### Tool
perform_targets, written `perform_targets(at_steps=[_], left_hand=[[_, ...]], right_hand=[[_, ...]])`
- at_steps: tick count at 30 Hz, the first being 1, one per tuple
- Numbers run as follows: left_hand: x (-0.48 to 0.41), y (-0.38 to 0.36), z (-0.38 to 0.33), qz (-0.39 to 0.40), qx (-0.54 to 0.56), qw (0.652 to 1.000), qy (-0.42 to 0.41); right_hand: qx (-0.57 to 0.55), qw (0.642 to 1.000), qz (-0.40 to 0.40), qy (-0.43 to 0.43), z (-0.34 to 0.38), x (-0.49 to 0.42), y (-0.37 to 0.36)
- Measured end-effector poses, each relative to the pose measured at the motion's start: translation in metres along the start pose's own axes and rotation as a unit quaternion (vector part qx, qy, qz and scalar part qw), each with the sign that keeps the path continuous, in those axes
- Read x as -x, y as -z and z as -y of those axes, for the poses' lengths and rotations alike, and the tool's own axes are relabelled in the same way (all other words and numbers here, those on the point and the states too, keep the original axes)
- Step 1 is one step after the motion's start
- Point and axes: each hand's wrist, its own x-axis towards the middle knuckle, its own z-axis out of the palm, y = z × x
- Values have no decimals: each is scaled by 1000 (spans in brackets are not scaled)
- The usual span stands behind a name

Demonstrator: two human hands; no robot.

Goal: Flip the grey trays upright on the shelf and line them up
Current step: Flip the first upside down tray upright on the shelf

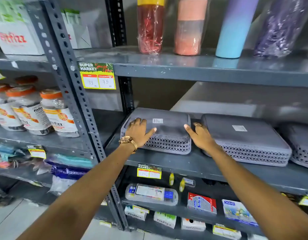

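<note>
Three grey lattice-sided trays lie upside down on the middle shelf [167, 161]. The left tray [167, 129] has a white label on its flat bottom. My left hand [138, 131], with a gold watch on the wrist, rests on its left end, fingers spread. My right hand [199, 135] is at that tray's right end, in the gap beside the middle tray [245, 141], thumb on the left tray's top. A third tray [300, 146] is cut off at the right edge.
Wrapped bottles [149, 26] and a blue tumbler [234, 26] stand on the shelf above. Orange-lidded jars [56, 113] fill the neighbouring bay at left. A perforated steel upright [80, 108] stands just left of the trays. Small packaged goods [151, 194] lie below.
</note>
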Motion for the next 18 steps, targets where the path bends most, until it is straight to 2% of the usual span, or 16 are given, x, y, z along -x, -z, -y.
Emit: perform_targets(at_steps=[4, 8, 11, 15, 18], left_hand=[[-39, -19, 26, 53, 10, 996, 72], [-78, -31, 48, 71, 3, 990, 122], [-93, -37, 56, 89, 91, 973, 192], [-103, -43, 51, 3, 167, 952, 257], [-96, -51, 49, -41, 179, 941, 283]], right_hand=[[-60, 992, 37, -104, 9, -35, -20], [-79, 982, 45, -163, 16, -67, -34], [-124, 972, 40, -194, 17, -80, -37], [-242, 941, 33, -234, 15, -88, -46], [-308, 920, -18, -240, 15, -90, -57]])
